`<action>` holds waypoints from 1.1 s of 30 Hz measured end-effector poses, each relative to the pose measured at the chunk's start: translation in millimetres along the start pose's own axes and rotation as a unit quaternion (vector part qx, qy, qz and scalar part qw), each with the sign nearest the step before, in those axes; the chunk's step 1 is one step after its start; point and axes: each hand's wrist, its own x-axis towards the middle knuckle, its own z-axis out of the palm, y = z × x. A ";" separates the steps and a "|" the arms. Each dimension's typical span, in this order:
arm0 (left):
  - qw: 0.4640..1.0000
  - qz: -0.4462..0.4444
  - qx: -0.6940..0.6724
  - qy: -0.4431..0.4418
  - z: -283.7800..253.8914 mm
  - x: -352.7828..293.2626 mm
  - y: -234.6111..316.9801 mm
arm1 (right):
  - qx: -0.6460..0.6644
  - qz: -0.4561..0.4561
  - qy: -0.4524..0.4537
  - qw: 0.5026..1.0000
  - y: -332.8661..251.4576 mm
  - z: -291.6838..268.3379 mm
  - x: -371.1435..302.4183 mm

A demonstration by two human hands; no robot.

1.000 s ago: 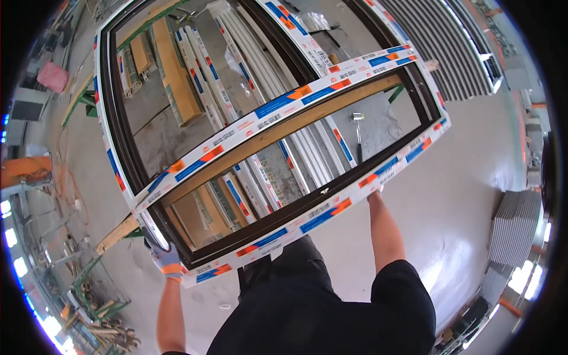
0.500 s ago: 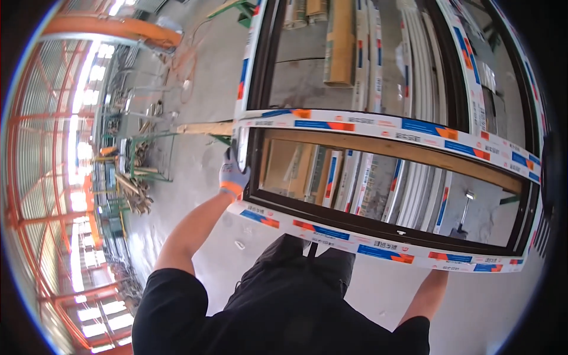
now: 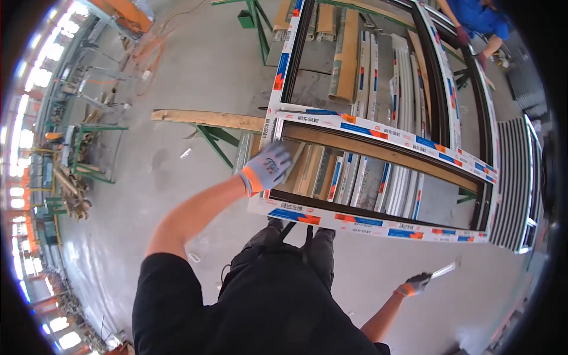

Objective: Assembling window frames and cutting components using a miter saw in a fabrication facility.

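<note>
A large dark window frame (image 3: pixel 378 215), its faces covered in white, blue and orange protective film, lies across wooden-topped supports before me. My left hand (image 3: pixel 269 165), in a pale glove with an orange cuff, rests over the frame's left side near the close corner. Its fingers are stretched out, slightly blurred, and grip nothing visible. Away from the frame at lower right, my right hand (image 3: pixel 418 283) is closed on a thin, pale flat strip (image 3: pixel 444 270) that points up and right. What kind of thing the strip is, I cannot make out.
A wooden beam (image 3: pixel 207 119) on a green trestle juts out left of the frame. Wrapped profiles (image 3: pixel 402 183) lie beneath the openings. At the far right a co-worker in blue (image 3: pixel 482 21) has gloved hands at the frame. A ribbed stack (image 3: pixel 512 183) stands right.
My left hand has shifted from the frame's outer side onto its top. My right hand has come out from beneath the frame, holding the pale strip. The co-worker has come into view.
</note>
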 end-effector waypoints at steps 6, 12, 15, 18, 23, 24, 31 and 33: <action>0.956 0.266 0.026 -0.120 14.0 6.6 -45.3 | -0.417 -0.366 -0.369 0.746 -145.2 200.5 -183.0; 0.971 0.222 0.018 -0.089 14.2 20.3 -70.8 | -0.423 -0.629 -0.519 0.395 -210.3 337.5 -265.6; 0.977 0.209 -0.041 -0.022 22.3 13.8 -73.3 | -0.436 -0.649 -0.526 0.335 -207.1 400.7 -268.8; 0.980 0.190 -0.047 -0.016 22.6 16.2 -74.1 | -0.423 -0.680 -0.525 0.287 -207.9 433.8 -272.8; 0.984 0.161 -0.047 -0.058 18.7 12.6 -76.4 | -0.244 -0.749 -0.617 0.003 -201.5 455.1 -285.9; 0.983 0.166 -0.049 -0.058 18.8 16.3 -75.2 | -0.249 -0.746 -0.618 0.004 -203.7 459.7 -284.1; 0.984 0.154 -0.056 -0.064 16.5 16.9 -70.1 | -0.396 -0.647 -0.605 0.242 -217.4 473.3 -276.2; 0.972 0.128 -0.058 -0.190 4.8 26.1 -67.0 | -0.390 -0.662 -0.610 0.194 -210.6 465.5 -271.9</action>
